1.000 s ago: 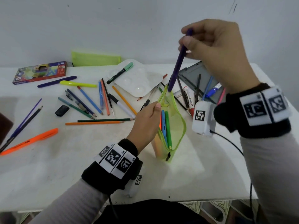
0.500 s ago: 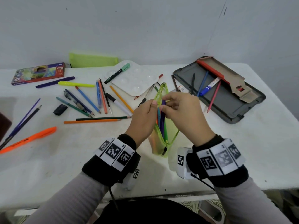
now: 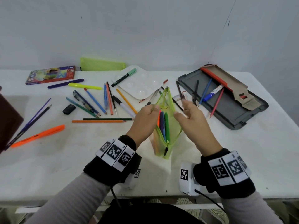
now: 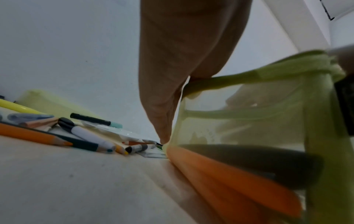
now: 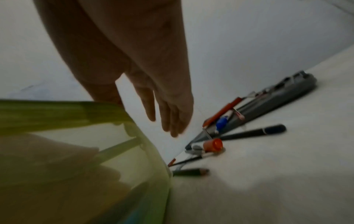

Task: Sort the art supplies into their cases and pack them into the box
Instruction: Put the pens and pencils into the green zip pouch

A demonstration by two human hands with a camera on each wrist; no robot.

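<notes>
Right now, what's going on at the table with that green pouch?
A person is filling a green mesh pouch stood upright on the white table. The left hand pinches one side of its open zip edge; the right hand is open beside the other side, holding nothing. Orange, purple, blue and green pens stand inside. Many pencils and markers lie loose to the left, and a few more sit on the grey tray.
</notes>
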